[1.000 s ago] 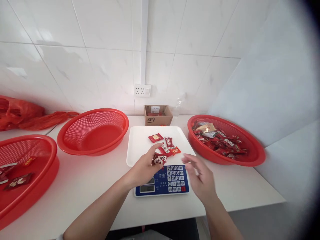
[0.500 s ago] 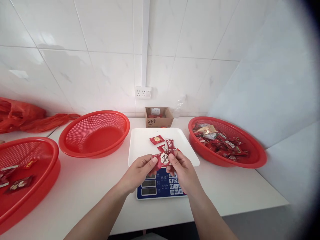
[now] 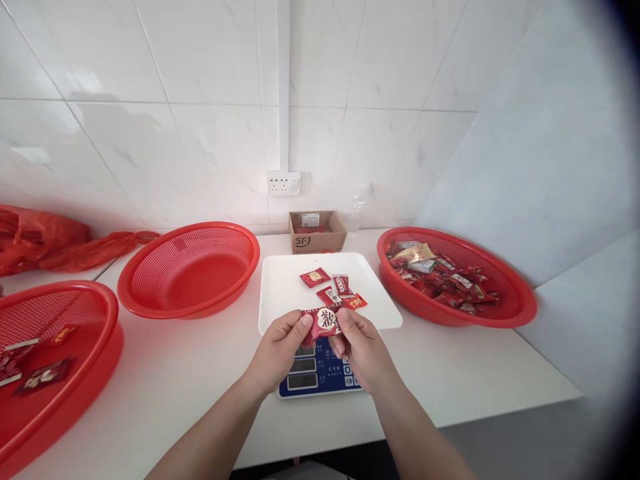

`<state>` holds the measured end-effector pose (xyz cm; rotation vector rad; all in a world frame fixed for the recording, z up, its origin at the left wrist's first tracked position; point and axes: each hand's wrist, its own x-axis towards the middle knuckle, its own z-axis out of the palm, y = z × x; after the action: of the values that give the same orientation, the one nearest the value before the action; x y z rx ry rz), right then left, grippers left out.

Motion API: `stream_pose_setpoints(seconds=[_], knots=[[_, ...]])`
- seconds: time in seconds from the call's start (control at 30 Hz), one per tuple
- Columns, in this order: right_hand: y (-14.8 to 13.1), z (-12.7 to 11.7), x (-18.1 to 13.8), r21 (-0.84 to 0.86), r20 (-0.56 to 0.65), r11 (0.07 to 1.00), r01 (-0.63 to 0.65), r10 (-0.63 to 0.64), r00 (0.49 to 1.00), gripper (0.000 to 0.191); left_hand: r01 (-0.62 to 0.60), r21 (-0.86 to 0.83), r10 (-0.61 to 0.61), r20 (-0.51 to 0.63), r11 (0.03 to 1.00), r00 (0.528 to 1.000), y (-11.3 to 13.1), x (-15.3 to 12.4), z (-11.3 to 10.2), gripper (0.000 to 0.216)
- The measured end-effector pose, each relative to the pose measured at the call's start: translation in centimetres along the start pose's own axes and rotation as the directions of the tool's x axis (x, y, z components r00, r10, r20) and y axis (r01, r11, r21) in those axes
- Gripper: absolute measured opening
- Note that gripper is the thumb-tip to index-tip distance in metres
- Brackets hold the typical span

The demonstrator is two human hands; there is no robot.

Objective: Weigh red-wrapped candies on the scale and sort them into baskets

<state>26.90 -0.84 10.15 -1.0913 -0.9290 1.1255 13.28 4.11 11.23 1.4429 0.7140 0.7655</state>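
Note:
Between my two hands is a red candy packet (image 3: 325, 322) with a cream circle and a dark character, held flat above the front of a digital scale. My left hand (image 3: 283, 347) pinches its left end between thumb and fingers. The right end is gripped by my right hand (image 3: 365, 347). Behind the packet, several small red candy packets (image 3: 315, 277) lie on the white scale pan (image 3: 280, 280). One is a brighter orange-red packet (image 3: 356, 301). Below my hands the blue scale panel (image 3: 320, 380) shows displays and keys, partly covered by my right hand.
A red basket (image 3: 520, 313) full of candy packets stands right. At left is another red basket (image 3: 125, 290) without packets, and a nearer basket (image 3: 107, 313) with a few. A cardboard box (image 3: 317, 241) sits behind the scale; a red plastic bag (image 3: 45, 233) lies far left.
The camera view has shifted slightly. Both hands still hold the same packet, now a touch lower relative to the pan, so the orange-red packet behind shows more fully.

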Motion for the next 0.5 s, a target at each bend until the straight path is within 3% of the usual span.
stream_pose_setpoints(seconds=[0.13, 0.27, 0.37, 0.5], knots=[[-0.17, -0.09, -0.25, -0.257, 0.018, 0.965, 0.051, -0.048, 0.999, 0.042, 0.029, 0.022, -0.030, 0.046, 0.999, 0.998, 0.27, -0.26, -0.12, 0.037], [-0.25, 0.02, -0.48, -0.382, 0.004, 0.923, 0.049, -0.052, 0.999, 0.047, -0.011, 0.075, 0.002, 0.129, 0.997, 0.992, 0.32, -0.59, -0.09, 0.036], [-0.42, 0.29, -0.56, -0.455, -0.020, 0.887, 0.080, -0.101, 0.995, 0.049, -0.018, 0.098, 0.011, 0.073, 0.995, 0.997, 0.17, -0.76, 0.09, 0.039], [-0.59, 0.70, -0.65, -0.436, -0.007, 0.894, 0.104, -0.119, 0.993, 0.048, -0.009, -0.006, 0.009, 0.032, 1.000, 0.999, -0.06, -0.80, 0.54, 0.045]])
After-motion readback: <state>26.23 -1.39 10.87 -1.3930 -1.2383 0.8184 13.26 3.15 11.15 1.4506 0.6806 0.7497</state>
